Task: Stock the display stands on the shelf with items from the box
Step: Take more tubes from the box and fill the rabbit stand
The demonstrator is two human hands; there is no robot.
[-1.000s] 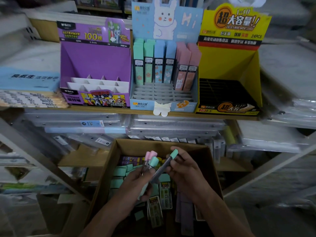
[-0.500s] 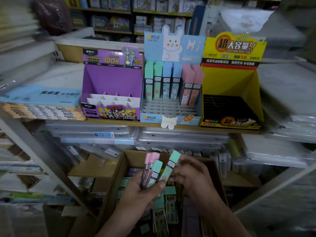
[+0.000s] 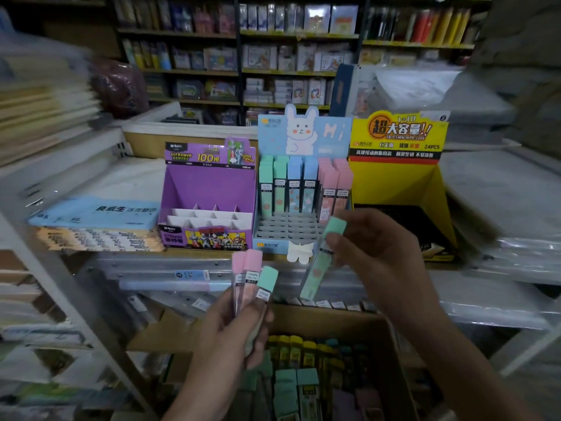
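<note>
My left hand grips a small bunch of lead tubes, two with pink caps and one with a green cap, held upright below the shelf. A single green-capped tube is pinched in my right hand, tilted, just in front of the blue rabbit display stand. That stand holds green, blue and pink tubes in its back rows, with bare slots in front. A purple stand sits to its left and a yellow stand to its right. The cardboard box of more tubes is below my hands.
A stack of blue paper packs lies left of the purple stand on the wooden shelf. Plastic-wrapped stacks crowd the right side. White metal shelf struts slant at the left. Stocked store shelves fill the background.
Both hands have risen from the box toward the shelf. My right hand has taken one green tube away from the bunch and carried it up to the blue stand.
</note>
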